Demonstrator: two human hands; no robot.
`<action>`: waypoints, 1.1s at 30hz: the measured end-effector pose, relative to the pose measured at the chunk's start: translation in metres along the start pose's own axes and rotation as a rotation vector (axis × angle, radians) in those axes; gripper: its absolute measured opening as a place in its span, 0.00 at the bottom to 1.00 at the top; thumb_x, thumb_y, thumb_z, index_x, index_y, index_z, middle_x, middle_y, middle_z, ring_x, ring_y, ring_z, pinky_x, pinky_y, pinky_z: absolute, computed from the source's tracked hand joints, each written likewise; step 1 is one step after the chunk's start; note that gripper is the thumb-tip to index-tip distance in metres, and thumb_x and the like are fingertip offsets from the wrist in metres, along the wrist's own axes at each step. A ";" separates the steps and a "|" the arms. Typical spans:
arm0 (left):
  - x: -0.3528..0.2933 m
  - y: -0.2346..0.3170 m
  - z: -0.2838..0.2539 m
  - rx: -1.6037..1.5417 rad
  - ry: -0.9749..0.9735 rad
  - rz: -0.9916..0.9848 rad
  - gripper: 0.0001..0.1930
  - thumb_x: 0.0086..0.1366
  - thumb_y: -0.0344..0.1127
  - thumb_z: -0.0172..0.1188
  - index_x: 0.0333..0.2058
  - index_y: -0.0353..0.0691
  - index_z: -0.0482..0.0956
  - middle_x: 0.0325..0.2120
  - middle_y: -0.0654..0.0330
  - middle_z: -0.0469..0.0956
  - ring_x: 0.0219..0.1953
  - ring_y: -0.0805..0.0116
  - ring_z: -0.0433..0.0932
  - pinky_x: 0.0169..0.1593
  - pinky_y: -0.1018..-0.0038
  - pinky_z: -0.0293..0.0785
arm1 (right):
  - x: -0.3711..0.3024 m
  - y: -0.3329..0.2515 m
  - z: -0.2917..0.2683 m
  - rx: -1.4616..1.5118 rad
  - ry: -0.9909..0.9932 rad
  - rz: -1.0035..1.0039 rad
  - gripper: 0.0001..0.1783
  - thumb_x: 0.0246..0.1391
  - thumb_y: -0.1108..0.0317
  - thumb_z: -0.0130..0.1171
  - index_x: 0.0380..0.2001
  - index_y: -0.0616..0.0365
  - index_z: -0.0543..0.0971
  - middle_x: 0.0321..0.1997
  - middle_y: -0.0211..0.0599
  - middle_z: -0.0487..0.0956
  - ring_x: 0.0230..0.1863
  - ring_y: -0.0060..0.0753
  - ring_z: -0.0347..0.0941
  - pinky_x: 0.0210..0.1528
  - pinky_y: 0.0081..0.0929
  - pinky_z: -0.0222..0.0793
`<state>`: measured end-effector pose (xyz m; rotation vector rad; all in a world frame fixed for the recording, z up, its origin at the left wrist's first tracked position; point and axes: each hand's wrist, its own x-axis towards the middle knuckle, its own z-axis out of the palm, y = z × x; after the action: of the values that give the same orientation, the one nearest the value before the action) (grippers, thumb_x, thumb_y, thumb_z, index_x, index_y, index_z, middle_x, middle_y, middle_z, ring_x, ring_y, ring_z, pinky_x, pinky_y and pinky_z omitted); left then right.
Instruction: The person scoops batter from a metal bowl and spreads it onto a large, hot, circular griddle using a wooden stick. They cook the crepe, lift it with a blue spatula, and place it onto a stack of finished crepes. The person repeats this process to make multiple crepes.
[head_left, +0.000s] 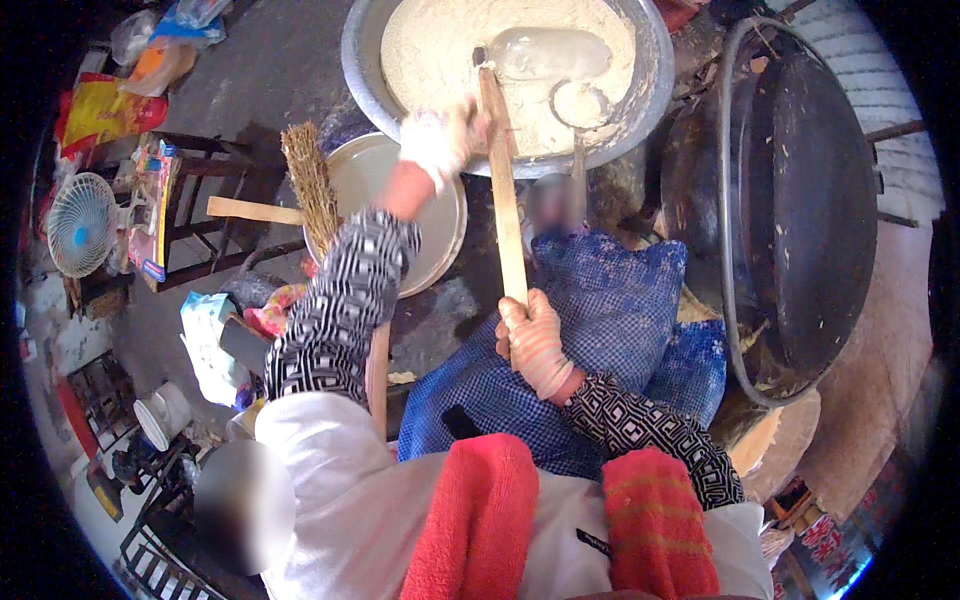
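My right hand (537, 345), in a thin pale glove, is closed around the lower end of a flat wooden stick (507, 225). The stick slants up and away from me, its darker far end reaching over the rim of a large metal basin (360, 60). My left hand (437, 143), gloved too, is at the basin's near rim beside the stick's upper part. Its fingers are blurred, so their grip on the stick is unclear. Pale, thick batter or meal (430, 50) fills the basin. In it lie a translucent scoop-like vessel (550, 52) and a ladle (580, 103).
A round, shallow pan (455, 240) and a straw brush (312, 180) are under and beside my left forearm. At the right stands a large round black griddle (815, 220) with a raised metal rim. Blue patterned cloth (610, 290) covers my front. A fan (82, 225) stands far left.
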<state>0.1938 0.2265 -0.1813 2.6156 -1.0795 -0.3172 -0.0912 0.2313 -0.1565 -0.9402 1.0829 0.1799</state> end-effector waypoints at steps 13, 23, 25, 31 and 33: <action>0.147 -0.062 0.046 0.420 0.106 0.047 0.21 0.54 0.45 0.68 0.49 0.62 0.81 0.53 0.59 0.72 0.58 0.50 0.66 0.61 0.52 0.60 | 0.013 -0.004 -0.001 0.035 0.016 0.062 0.10 0.62 0.66 0.58 0.40 0.58 0.69 0.20 0.29 0.71 0.16 0.20 0.66 0.15 0.23 0.63; 0.174 -0.059 0.042 0.392 -0.117 0.044 0.23 0.56 0.48 0.62 0.53 0.59 0.78 0.56 0.58 0.72 0.62 0.48 0.64 0.64 0.51 0.58 | 0.018 0.000 -0.004 0.024 0.013 0.039 0.12 0.61 0.66 0.59 0.41 0.58 0.69 0.20 0.29 0.72 0.16 0.22 0.67 0.16 0.25 0.64; 0.177 -0.064 0.040 0.382 -0.181 0.043 0.25 0.57 0.49 0.61 0.55 0.57 0.77 0.56 0.58 0.73 0.62 0.48 0.64 0.64 0.51 0.58 | 0.017 0.000 -0.003 0.005 0.015 0.023 0.11 0.61 0.67 0.58 0.41 0.58 0.69 0.20 0.29 0.71 0.16 0.21 0.66 0.15 0.25 0.63; 0.169 -0.071 0.050 0.274 -0.128 0.008 0.26 0.58 0.49 0.62 0.55 0.49 0.77 0.50 0.55 0.78 0.56 0.50 0.72 0.62 0.59 0.64 | 0.024 0.008 0.003 -0.030 -0.004 0.049 0.07 0.62 0.69 0.56 0.40 0.56 0.70 0.21 0.28 0.70 0.16 0.20 0.65 0.14 0.22 0.63; 0.170 -0.070 0.054 0.128 -0.119 -0.014 0.25 0.59 0.48 0.63 0.54 0.49 0.78 0.48 0.53 0.79 0.53 0.51 0.75 0.59 0.60 0.67 | 0.039 0.045 0.003 -0.112 -0.003 -0.036 0.07 0.62 0.68 0.56 0.40 0.56 0.70 0.21 0.28 0.70 0.16 0.20 0.64 0.14 0.22 0.63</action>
<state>0.3406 0.1427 -0.2715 2.7482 -1.1564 -0.4255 -0.0938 0.2493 -0.2132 -1.0589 1.0609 0.2135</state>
